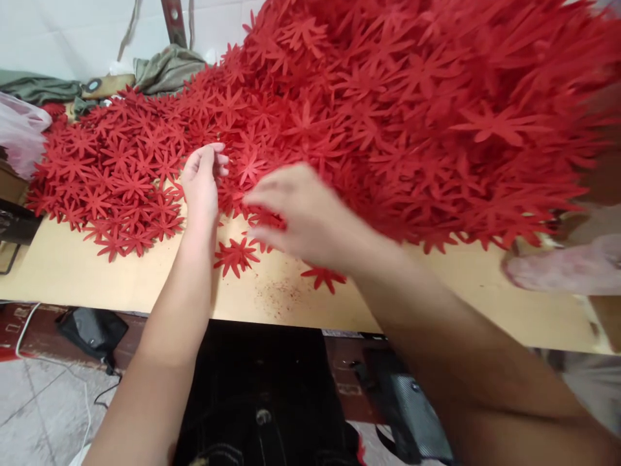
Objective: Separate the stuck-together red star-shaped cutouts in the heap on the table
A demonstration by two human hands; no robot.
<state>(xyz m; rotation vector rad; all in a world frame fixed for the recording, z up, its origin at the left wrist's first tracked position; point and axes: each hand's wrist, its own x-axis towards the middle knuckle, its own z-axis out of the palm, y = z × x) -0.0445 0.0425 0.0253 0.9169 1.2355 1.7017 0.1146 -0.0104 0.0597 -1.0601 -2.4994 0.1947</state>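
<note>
Red flower-shaped cut-outs with narrow petals (pixel 130 184) lie in a large heap over the table. At the heap's near edge is my left hand (pixel 202 173), its thumb and fingers closed together in a pinch; what they hold, if anything, is too small to make out. My right hand (pixel 308 217), blurred by motion, hovers just to the right with thumb and fingers apart, over the cut-outs. Below the hands, a single red flower cut-out (pixel 235 257) lies on the bare wood, and another loose red cut-out (pixel 324 278) is partly under my right wrist.
The wooden table (pixel 111 281) has red specks near its front edge. A pinkish plastic bag (pixel 22 129) stands at the left, and a pink translucent bundle (pixel 567 264) lies at the right. Crumpled green cloth (pixel 169 68) is behind the heap. Black pedals or machines (pixel 92 333) sit below.
</note>
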